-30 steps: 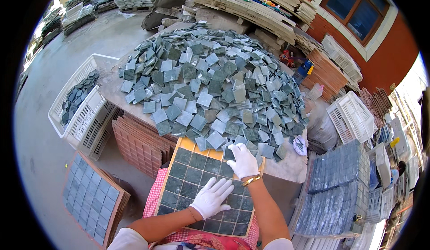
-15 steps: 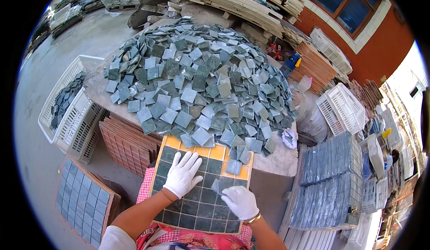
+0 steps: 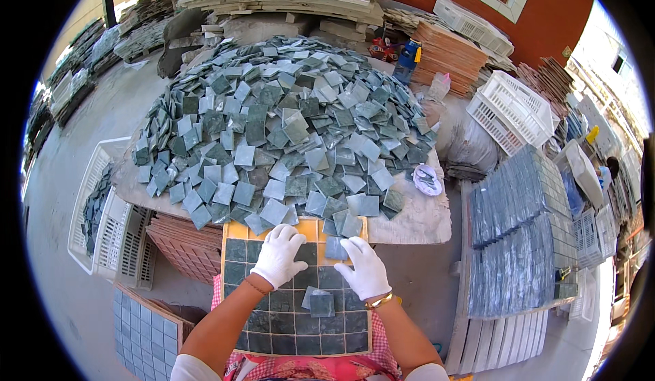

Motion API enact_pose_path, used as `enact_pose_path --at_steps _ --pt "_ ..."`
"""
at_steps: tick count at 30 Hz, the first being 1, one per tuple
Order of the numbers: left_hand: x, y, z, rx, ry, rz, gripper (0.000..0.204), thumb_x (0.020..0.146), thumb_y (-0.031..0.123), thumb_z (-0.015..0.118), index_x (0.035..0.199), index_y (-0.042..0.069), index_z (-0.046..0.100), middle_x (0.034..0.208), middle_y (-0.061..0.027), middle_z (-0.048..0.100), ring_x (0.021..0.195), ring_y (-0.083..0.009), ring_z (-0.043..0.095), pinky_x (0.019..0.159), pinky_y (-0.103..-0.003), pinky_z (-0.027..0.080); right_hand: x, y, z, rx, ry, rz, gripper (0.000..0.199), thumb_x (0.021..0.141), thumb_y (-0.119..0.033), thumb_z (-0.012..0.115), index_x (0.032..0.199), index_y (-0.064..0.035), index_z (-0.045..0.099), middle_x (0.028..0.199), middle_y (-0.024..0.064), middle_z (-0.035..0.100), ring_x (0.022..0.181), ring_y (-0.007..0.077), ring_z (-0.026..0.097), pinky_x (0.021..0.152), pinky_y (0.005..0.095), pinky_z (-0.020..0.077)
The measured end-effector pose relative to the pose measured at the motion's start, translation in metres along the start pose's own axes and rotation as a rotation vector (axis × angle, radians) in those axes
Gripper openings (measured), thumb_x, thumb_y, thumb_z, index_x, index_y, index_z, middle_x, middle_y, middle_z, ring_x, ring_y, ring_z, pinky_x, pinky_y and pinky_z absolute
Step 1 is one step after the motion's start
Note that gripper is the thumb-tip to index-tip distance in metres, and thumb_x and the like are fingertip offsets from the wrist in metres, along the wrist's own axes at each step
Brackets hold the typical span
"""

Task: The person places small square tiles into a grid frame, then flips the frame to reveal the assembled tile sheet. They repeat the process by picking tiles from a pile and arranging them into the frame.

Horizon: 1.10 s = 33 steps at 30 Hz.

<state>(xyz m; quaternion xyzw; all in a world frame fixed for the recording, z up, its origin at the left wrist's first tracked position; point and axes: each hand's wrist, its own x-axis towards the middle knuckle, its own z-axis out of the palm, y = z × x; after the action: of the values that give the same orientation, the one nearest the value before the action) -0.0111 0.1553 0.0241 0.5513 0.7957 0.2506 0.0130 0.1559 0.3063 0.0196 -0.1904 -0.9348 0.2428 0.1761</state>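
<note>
A tray-like board with an orange base [image 3: 238,231] lies in front of me, its grid largely filled with dark green square stone tiles [image 3: 282,322]. My left hand [image 3: 278,257], white-gloved, rests over the upper middle of the grid, fingers stretched forward and thumb out. Toward the upper right, my right hand [image 3: 363,268], also gloved, has its fingertips at the edge of a grey-blue tile [image 3: 335,248]; thumb and forefinger are apart. Two loose tiles [image 3: 322,305] overlap on top of the filled rows. Beyond the board's far edge rises a big heap of loose tiles [image 3: 286,128].
The heap lies on a stone-like table [image 3: 416,223], with a purple-white round item [image 3: 428,180] at its right. White crates [image 3: 112,234] stand left, near stacked reddish boards [image 3: 181,244] and a tiled panel [image 3: 147,330]. Wrapped tile stacks [image 3: 515,244] sit on a right-hand pallet.
My right hand has moved forward to the tile at the board's upper right; loose tiles now lie on the filled rows. My left hand's fingers have drawn closer together. The view has shifted.
</note>
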Motion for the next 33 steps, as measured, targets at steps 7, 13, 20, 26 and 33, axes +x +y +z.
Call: enact_pose_path --at_steps 7,13,20,26,33 --pt "-0.018 -0.009 0.012 -0.586 0.154 -0.182 0.023 0.081 0.013 0.068 0.097 0.003 0.055 0.083 -0.0065 0.058 0.067 -0.0223 0.057 0.063 -0.032 0.049 -0.017 -0.001 -0.001 0.296 0.021 0.048 0.041 0.08 -0.022 0.07 0.116 -0.0066 0.057 0.113 0.0118 0.06 0.096 0.031 0.061 0.08 0.0372 0.0505" --pt "-0.041 -0.003 -0.02 -2.907 0.008 -0.745 0.024 0.097 0.019 0.043 0.106 0.001 0.055 0.07 0.0012 0.035 0.051 -0.0095 0.035 0.045 -0.024 0.03 -0.055 0.002 0.003 0.44 0.128 0.162 0.032 0.076 -0.007 0.075 0.106 -0.0038 0.064 0.096 0.0094 0.063 0.068 0.0166 0.062 0.06 0.0275 0.0513" --pt "-0.052 0.012 -0.017 -2.943 0.042 -0.725 0.022 0.096 0.016 0.045 0.107 0.0 0.056 0.069 0.0014 0.037 0.051 -0.0093 0.036 0.046 -0.024 0.031 -0.059 -0.006 0.004 0.433 0.128 0.121 0.031 0.075 -0.004 0.074 0.104 -0.0027 0.063 0.096 0.0108 0.064 0.066 0.0173 0.061 0.06 0.0284 0.0518" --pt "-0.066 0.015 -0.028 -1.601 0.571 -0.838 0.019 0.094 0.013 0.055 0.109 0.002 0.053 0.088 -0.0038 0.06 0.063 -0.0076 0.053 0.049 -0.021 0.041 -0.067 -0.007 0.006 0.386 0.128 0.096 0.029 0.075 -0.006 0.074 0.102 -0.0028 0.064 0.097 0.0112 0.064 0.066 0.0185 0.062 0.062 0.0284 0.052" --pt "-0.088 0.029 -0.041 -1.234 0.664 -0.704 0.033 0.086 -0.003 0.057 0.119 -0.002 0.05 0.1 -0.0102 0.062 0.071 -0.0114 0.06 0.059 -0.023 0.053 -0.067 -0.017 0.005 0.36 0.104 0.07 0.027 0.076 -0.006 0.073 0.102 -0.0036 0.065 0.098 0.011 0.065 0.069 0.0186 0.063 0.063 0.0293 0.0521"
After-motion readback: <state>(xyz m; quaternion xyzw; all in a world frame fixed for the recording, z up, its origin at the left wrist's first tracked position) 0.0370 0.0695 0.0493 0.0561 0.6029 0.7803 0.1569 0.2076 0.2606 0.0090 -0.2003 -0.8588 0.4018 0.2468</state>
